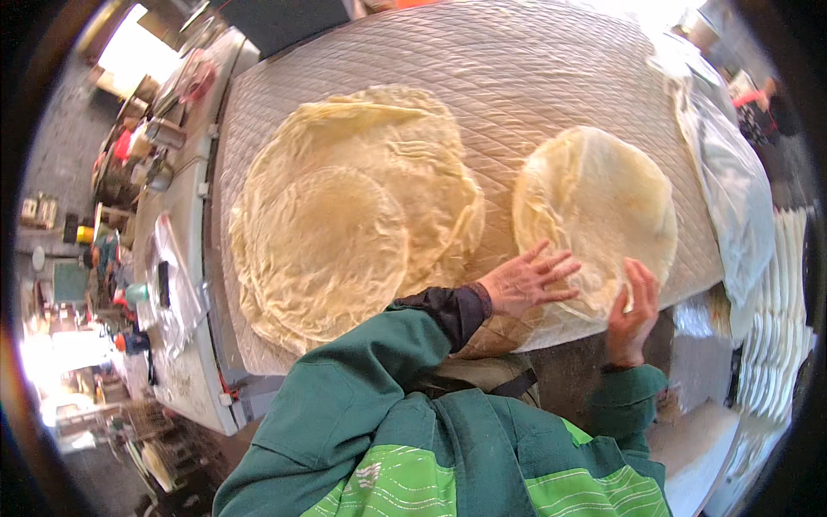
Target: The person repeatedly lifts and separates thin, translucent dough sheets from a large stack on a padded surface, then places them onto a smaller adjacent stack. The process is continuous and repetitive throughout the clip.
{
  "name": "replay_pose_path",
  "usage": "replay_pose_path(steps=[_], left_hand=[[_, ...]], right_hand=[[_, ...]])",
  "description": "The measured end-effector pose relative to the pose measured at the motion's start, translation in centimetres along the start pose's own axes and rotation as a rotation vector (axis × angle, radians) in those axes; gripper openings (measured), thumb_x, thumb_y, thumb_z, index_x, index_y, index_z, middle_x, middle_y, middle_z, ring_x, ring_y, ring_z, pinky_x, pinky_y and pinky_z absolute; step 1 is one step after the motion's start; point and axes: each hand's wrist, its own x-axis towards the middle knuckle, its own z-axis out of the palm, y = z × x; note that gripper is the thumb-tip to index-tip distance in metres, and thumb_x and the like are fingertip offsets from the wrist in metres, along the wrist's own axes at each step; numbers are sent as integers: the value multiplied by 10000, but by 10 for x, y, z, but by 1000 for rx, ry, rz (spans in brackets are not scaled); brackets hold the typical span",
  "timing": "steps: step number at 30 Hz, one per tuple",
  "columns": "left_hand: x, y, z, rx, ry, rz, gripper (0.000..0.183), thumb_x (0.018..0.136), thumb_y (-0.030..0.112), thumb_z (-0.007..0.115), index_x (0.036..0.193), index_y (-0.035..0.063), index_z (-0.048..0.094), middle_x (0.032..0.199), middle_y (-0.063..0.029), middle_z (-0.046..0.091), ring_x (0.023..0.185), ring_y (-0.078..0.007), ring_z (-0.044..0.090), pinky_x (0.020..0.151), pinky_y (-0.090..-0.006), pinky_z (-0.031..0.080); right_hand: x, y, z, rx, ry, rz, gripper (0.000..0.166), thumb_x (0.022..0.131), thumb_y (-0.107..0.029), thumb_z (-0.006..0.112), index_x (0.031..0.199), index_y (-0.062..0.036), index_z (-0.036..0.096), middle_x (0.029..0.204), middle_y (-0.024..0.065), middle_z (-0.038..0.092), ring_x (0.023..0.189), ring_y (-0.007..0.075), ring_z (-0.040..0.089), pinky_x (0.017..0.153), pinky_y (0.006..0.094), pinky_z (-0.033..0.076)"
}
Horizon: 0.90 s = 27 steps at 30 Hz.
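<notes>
A stack of thin, round, pale-yellow sheets [601, 207], apparently of food, lies at the right of a quilted pad [517, 71]. My left hand [533, 281] spreads its fingers over the near left edge of this stack. Close to the near right edge is my right hand [636, 313], with thumb and fingers apart and curved; whether it touches the sheet is hard to tell. A wider, wrinkled pile of similar sheets [329, 239] covers the left of the pad, a smaller round one on top. My left forearm passes over its near right edge.
Along the left runs a worktop [187, 388] with a clear plastic bag [174, 291] on it. White cloth [717, 161] hangs over the pad's right edge. Further right stands a stack of pale, wavy-edged layers [775, 310]. Another person [756, 116] is partly visible at far right.
</notes>
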Motion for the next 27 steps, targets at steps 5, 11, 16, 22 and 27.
replay_pose_path(steps=[5, 11, 16, 22, 27], left_hand=[[-101, 4, -42, -323, 33, -596, 409, 775, 108, 546, 1184, 113, 563, 1231, -174, 507, 1170, -330, 464, 972, -469, 382], [-210, -4, -77, -20, 243, -1181, 377, 738, -16, 550, 1110, 30, 593, 1019, -158, 551, 975, -318, 536, 844, -402, 436], [-208, -24, -95, -480, 437, -1458, 332, 823, 92, 610, 1139, -5, 573, 990, -150, 536, 927, -259, 549, 784, -339, 453], [-191, -60, -105, -460, 316, -1472, 513, 874, 320, 596, 1215, -47, 486, 1067, -198, 553, 884, -310, 588, 760, -386, 470], [-193, -85, -94, -392, 187, -1579, 589, 867, 384, 581, 1238, -46, 424, 1014, -237, 615, 911, -382, 604, 772, -464, 461]], right_hand=[[20, -119, 111, 755, -306, -55, 239, 838, -30, 581, 1070, 13, 621, 994, 144, 638, 977, 270, 621, 825, 338, 496], [25, -159, 260, 1036, -895, 644, 213, 904, -183, 596, 971, 19, 580, 865, 66, 583, 761, 137, 564, 657, 272, 459], [33, -179, 275, 1285, -879, 863, 268, 985, -279, 500, 1007, -29, 596, 771, -18, 580, 627, 59, 503, 578, 228, 425], [38, -179, 293, 1403, -913, 952, 257, 966, -267, 519, 896, -37, 609, 762, -47, 552, 657, 41, 480, 567, 217, 396], [38, -194, 292, 1480, -1038, 853, 163, 929, -192, 552, 858, -53, 599, 712, -52, 518, 633, 40, 465, 540, 214, 387]])
